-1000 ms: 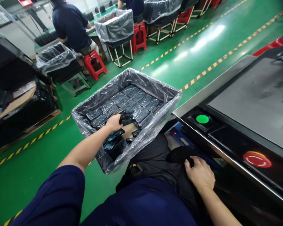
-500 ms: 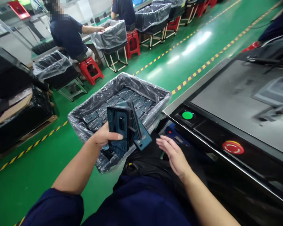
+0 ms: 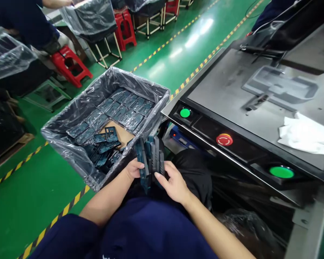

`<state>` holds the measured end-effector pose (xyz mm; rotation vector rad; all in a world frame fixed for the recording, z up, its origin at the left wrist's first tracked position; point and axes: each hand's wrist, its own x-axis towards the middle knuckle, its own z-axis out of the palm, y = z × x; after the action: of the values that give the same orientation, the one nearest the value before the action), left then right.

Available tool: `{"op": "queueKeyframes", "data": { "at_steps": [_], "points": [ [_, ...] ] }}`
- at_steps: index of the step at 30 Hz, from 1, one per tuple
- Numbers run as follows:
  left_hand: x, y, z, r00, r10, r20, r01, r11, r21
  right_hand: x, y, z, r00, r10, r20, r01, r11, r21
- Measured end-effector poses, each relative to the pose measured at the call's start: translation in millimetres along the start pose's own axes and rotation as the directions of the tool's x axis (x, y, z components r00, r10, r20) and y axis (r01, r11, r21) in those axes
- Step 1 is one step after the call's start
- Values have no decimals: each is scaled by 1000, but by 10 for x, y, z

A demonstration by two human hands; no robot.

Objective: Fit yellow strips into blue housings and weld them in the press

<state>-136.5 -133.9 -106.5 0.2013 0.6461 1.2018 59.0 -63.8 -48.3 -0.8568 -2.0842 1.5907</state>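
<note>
A small stack of dark teal plastic parts (image 3: pixel 150 158) stands on edge above my lap, held between both hands. My left hand (image 3: pixel 133 169) grips the stack from the left side, fingers closed on it. My right hand (image 3: pixel 172 181) presses against its right side, thumb on the front. To the left stands a bin lined with a clear plastic bag (image 3: pixel 70 144), holding rows of the same teal parts (image 3: pixel 124 108) on brown cardboard (image 3: pixel 121 133).
A machine table (image 3: pixel 232 90) at the right carries two green buttons (image 3: pixel 185 112), a red emergency stop (image 3: pixel 224 139), a moulded fixture (image 3: pixel 280 86) and a white cloth (image 3: pixel 305 133). Other bagged bins, red stools and a seated person (image 3: pixel 24 21) stand across the green floor.
My left hand lifted a handful of parts out of the bin and brought them over my lap. My right hand rose from my lap and closed on the stack.
</note>
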Motion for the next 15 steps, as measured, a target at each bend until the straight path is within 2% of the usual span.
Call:
{"op": "queueKeyframes", "data": {
  "at_steps": [2, 4, 6, 10, 13, 15],
  "points": [
    [5, 17, 13, 999, -38, 9, 38, 999, 36, 57, 4, -109, 994, 33, -102, -33, 999, 1],
    [10, 42, 58, 995, -98, 24, 95, 989, 109, 123, 3, -224, 984, 68, -163, -54, 995, 86],
    [17, 59, 123, 988, -152, 33, 143, 973, 183, 182, 4, -321, 988, 72, -137, -50, 987, 152],
    [23, 69, 231, 980, -193, 48, 177, 956, 233, 260, 39, -407, 992, 85, -95, -71, 987, 145],
    [15, 48, 216, 976, -210, 56, 193, 954, 230, 296, 77, -375, 984, 148, -94, -133, 979, 155],
    [8, 9, 143, 976, -214, 44, 202, 960, 194, 314, 81, -340, 972, 214, -97, -194, 963, 189]
  ]
}}
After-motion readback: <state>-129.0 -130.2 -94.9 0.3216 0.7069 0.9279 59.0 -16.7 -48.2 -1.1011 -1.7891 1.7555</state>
